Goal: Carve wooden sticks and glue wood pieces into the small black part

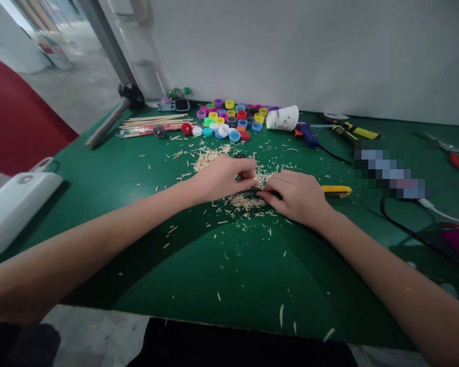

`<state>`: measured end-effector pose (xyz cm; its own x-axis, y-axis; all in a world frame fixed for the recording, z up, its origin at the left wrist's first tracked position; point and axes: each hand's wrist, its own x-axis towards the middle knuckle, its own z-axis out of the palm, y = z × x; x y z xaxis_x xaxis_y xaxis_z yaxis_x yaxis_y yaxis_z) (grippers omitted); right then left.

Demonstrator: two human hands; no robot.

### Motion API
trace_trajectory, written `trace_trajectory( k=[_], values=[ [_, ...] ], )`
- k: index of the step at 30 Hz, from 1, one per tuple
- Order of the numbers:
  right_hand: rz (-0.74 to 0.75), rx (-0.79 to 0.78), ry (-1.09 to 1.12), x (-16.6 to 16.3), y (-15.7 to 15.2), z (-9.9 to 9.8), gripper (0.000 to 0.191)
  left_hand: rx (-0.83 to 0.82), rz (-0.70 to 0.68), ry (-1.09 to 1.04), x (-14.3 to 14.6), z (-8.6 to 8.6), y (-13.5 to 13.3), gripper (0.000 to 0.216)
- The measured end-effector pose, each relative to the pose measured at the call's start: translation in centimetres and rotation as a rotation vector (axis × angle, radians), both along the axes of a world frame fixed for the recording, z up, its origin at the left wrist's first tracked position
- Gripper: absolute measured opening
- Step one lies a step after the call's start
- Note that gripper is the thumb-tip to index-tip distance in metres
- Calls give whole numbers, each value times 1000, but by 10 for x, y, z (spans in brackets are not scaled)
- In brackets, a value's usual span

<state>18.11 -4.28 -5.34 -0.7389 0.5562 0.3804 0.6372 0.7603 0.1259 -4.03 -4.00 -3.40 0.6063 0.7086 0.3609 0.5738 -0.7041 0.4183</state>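
**A:** What lies nearest?

**B:** The green table (214, 275). Stray slivers are scattered along its near edge, on this side of the pile of wood shavings (245, 201). Well left of that pile and a little nearer sits a white device (15, 204). Off to the pile's right, a black cable (405, 229) curls across the surface.

**A:** And the hands?

**B:** Both meet at the pile. The left hand (224, 178) rests on its left edge, fingers curled in and thumb pinched against the fingertips. Whatever it nips is too small to make out. The right hand (296, 196) lies on the pile's right edge, fingers folded down over a yellow-handled tool (336, 190) whose end sticks out away from the pile. Something dark sits between the two sets of fingertips, but I cannot tell what it is.

**A:** What stage is this?

**B:** My reading is fine whittling or trimming, done right over the heap. A further stroke would call for a steady left pinch and short, controlled pressure from the right, because the fingertips are so close together.

**A:** Beyond the pile?

**B:** Coloured bottle caps (229, 120) are clustered straight behind it. A paper cup (283, 118) lies on its side behind and to the right, with a glue gun (306, 133) just beside it. Wooden sticks (156, 121) lie behind and to the left.
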Motion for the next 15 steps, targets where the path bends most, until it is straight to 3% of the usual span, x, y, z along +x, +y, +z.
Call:
trace_trajectory(
  k=[6, 15],
  values=[
    [6, 65, 25, 0, -1, -1, 30, 40, -37, 26, -1, 3, 0, 10],
    [13, 85, 19, -1, -3, -1, 29, -50, -25, -71, 2, 0, -1, 9]
  ],
)
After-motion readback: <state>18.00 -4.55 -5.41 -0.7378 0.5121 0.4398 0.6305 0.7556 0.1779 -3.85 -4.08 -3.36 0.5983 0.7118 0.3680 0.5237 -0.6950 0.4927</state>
